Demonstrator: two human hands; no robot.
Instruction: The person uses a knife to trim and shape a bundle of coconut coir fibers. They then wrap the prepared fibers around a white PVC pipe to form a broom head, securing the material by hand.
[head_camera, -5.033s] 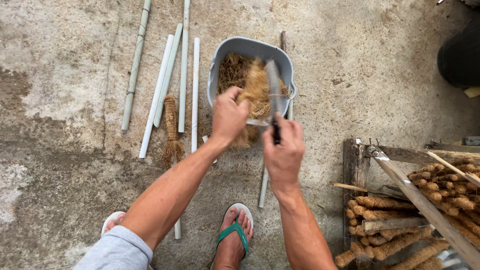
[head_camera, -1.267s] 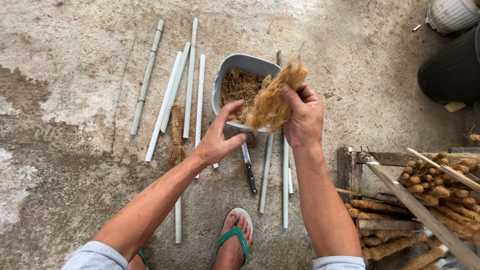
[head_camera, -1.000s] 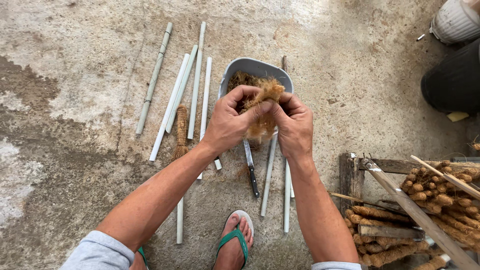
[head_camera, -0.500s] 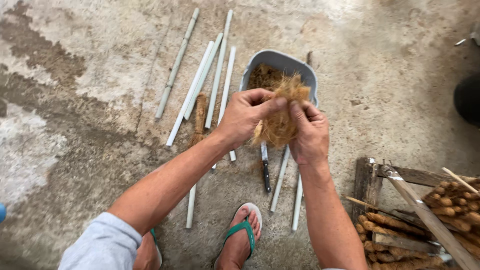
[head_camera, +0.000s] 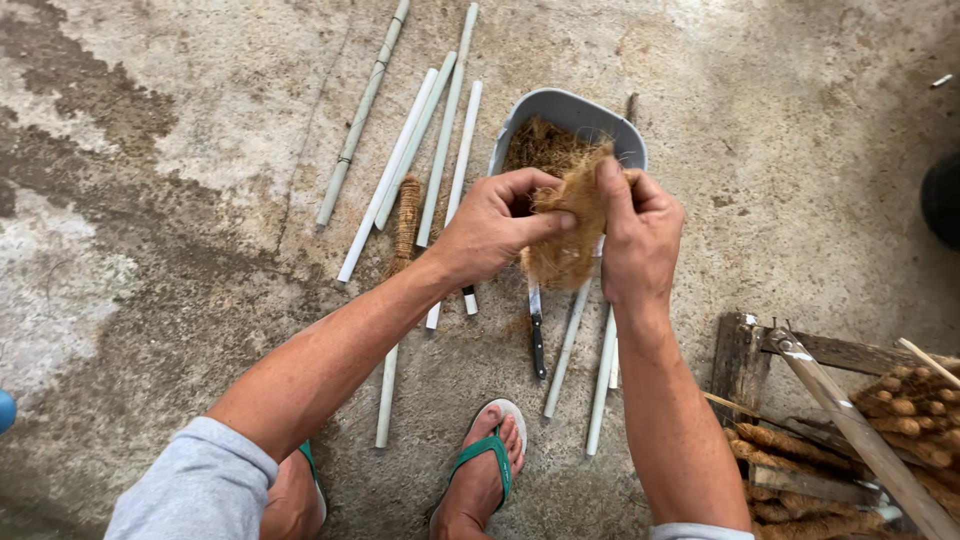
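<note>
From my head camera I am looking down at my own two hands over a rough concrete floor (head_camera: 150, 150). I am holding a clump of brown fibre (head_camera: 565, 235) between them. My left hand (head_camera: 490, 228) is closing around it from the left, with the thumb pressing into the tuft, and my right hand (head_camera: 635, 240) is pinching it from the right, the fingers lying over the top. Both hands are curled tight on the clump, and it is hanging just above the near edge of the grey tub (head_camera: 560, 110), which is holding more loose fibre.

I am judging that I am now pulling and shaping this tuft, so the step in hand is preparing the fibre before it goes on a rod. The next move, I think, is asking me to keep one hand firm on the clump while the other hand is freeing itself for a white rod (head_camera: 570, 345) below my wrists. The knife (head_camera: 537, 340) is lying there between the rods, so I should be reaching with care. One rod already wrapped in fibre (head_camera: 405, 215) is lying to the left, and a pile of wrapped sticks (head_camera: 900, 420) is resting at the right.
</note>
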